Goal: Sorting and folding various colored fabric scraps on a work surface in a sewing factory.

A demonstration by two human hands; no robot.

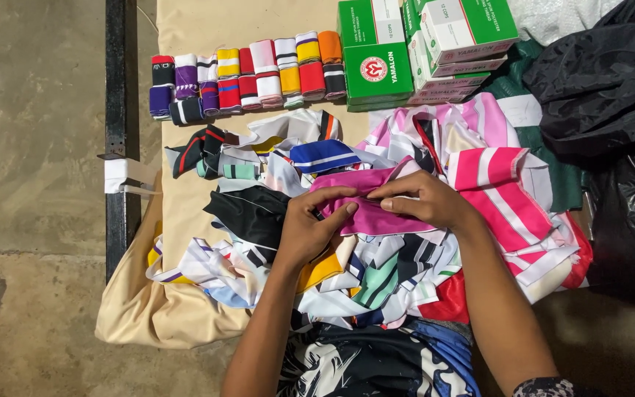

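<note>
We are pinching a magenta strip [376, 209] with left hand [310, 228] and right hand [424, 200]; two rows of folded strips [248, 77] are done, the loose pile [317, 257] remaining.

Rolled fabric bands [248, 77]: two rows, striped and plain, at the far end of a beige cloth [207, 26]. Green-and-white boxes [420, 44]: stacked just right of the rolls (several tilted). Pink-striped fabric pieces [508, 195]: heaped at right, over a green cloth [553, 147]. Black plastic bags [611, 95]: far right. Mixed striped scraps [259, 158]: loose pile mid-table. Black metal bar [115, 110]: left edge. Concrete floor [31, 147]: beyond it.
</note>
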